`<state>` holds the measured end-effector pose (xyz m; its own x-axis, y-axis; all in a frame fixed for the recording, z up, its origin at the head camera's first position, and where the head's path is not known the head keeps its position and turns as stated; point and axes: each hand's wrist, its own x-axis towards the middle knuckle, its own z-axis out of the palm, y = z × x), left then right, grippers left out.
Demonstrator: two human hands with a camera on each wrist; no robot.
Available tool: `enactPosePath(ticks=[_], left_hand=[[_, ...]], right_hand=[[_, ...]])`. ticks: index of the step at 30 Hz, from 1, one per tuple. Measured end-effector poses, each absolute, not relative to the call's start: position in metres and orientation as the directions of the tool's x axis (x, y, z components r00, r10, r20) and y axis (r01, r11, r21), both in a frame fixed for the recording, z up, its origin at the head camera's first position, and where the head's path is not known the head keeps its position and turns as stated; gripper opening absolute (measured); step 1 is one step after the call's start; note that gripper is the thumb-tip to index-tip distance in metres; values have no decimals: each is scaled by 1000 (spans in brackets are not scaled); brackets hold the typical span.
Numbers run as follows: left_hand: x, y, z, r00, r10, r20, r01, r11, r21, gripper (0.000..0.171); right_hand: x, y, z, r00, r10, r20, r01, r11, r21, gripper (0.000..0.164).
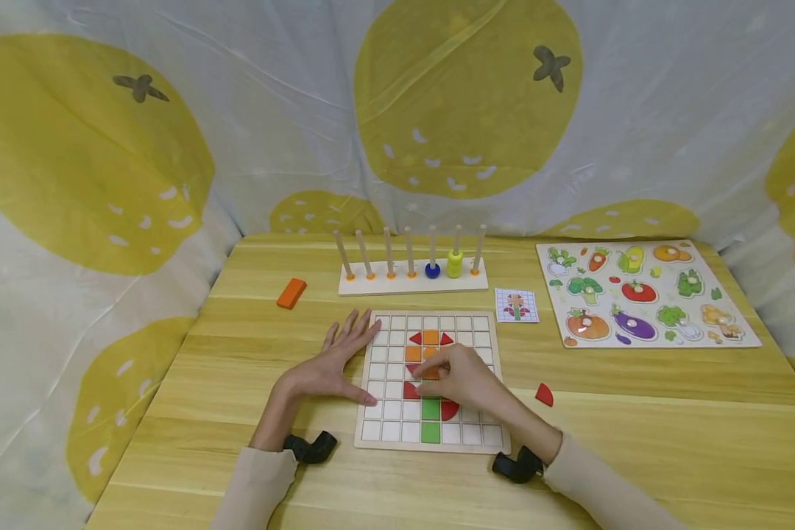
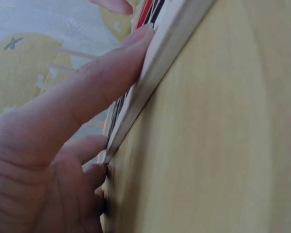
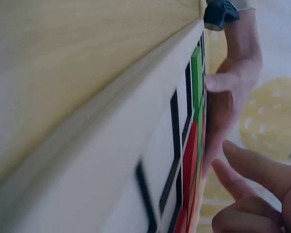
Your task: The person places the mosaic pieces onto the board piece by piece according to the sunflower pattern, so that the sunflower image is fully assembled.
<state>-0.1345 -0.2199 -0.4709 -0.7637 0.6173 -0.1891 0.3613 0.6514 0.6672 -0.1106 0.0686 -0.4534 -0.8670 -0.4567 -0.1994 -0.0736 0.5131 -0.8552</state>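
A wooden grid board point(image 1: 377, 430) lies on the table. Orange squares point(image 1: 430, 337), red pieces point(image 1: 449, 410) and green squares point(image 1: 430, 432) form a flower-like figure in its cells. My left hand point(image 1: 331, 366) rests at the board's left side, fingers spread; its thumb point(image 2: 128, 53) touches the rim in the left wrist view. Over the middle of the board is my right hand point(image 1: 460, 377), bent fingers pointing left, tips close to the red pieces left of centre. In the right wrist view, its thumb point(image 3: 257, 162) and forefinger stand slightly apart with nothing visible between them.
A loose red quarter-circle point(image 1: 544, 394) lies right of the board. Behind stand a pattern card point(image 1: 517, 305) and a peg stand point(image 1: 411, 283) with blue and yellow beads. A vegetable puzzle point(image 1: 649, 294) lies at right, an orange block point(image 1: 291, 293) at left.
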Motion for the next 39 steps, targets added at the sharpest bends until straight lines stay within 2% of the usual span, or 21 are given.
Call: enactPosePath(ticks=[5, 12, 19, 26, 36, 39], left_hand=[[-134, -220, -470, -766, 612, -199, 358, 662, 659, 128], [-133, -220, -469, -767, 608, -205, 349, 663, 662, 128], [-133, -220, -469, -766, 614, -190, 355, 650, 672, 127], [-134, -220, -471, -768, 610, -196, 356, 660, 661, 127], [-134, -219, -470, -762, 617, -197, 355, 652, 670, 126], [-134, -220, -469, -764, 614, -199, 354, 657, 666, 126]], right_hand=[[-110, 107, -450, -875, -441, -200, -64, 514, -855, 14], [-103, 188, -447, -896, -403, -188, -70, 546, -835, 25], [-99, 249, -456, -826, -509, -242, -33, 472, -881, 41], [-103, 259, -461, -798, -538, -272, -19, 473, -881, 35], [-109, 241, -459, -854, -437, -281, -53, 611, -790, 22], [-110, 235, -458, -853, -440, -282, -70, 631, -773, 21]])
